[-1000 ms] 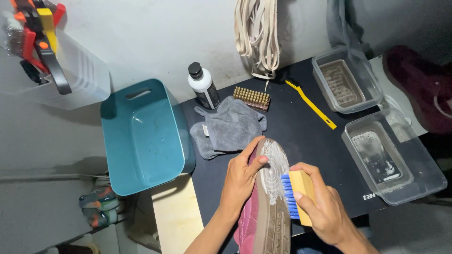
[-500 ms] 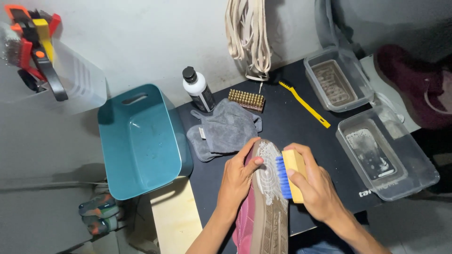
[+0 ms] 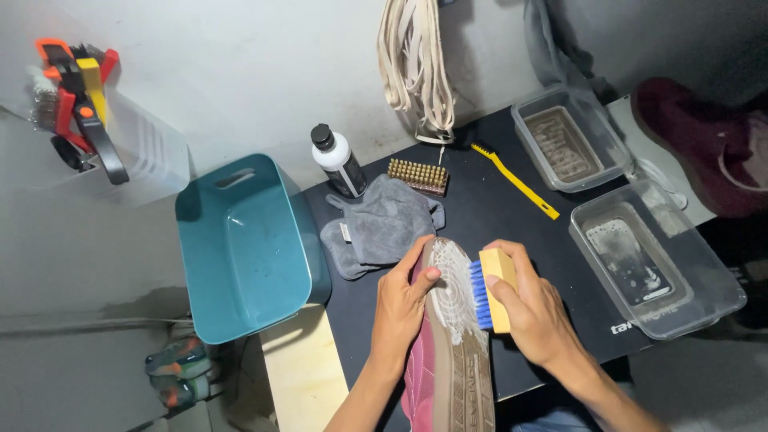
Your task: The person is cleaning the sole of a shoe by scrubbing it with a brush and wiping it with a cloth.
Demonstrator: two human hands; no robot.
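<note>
We see the left hand (image 3: 404,300) wrapped around the toe end of a maroon shoe (image 3: 448,352), fingers closed on its side and the thumb pressed onto the sole, which is turned up toward us. The shoe lies over the near edge of the black table (image 3: 496,216), its heel end running out of view at the bottom. The front of the sole is covered in white foam. The right hand (image 3: 538,316) grips a wooden brush (image 3: 490,290) — its blue bristles touch the foamy sole from the right side.

Just beyond the shoe's toe lies a crumpled grey cloth (image 3: 382,226), and behind that stand a white bottle with a black cap (image 3: 338,162) and a small brass-bristled brush (image 3: 418,176). A yellow-handled brush (image 3: 516,182) lies at an angle toward the right. Two clear plastic trays sit further right — one at the back (image 3: 570,138) and a larger one nearer (image 3: 660,256), each with cloudy residue inside. A teal basin (image 3: 244,248) stands at the table's left edge. Pale laces (image 3: 418,68) hang against the wall behind.
</note>
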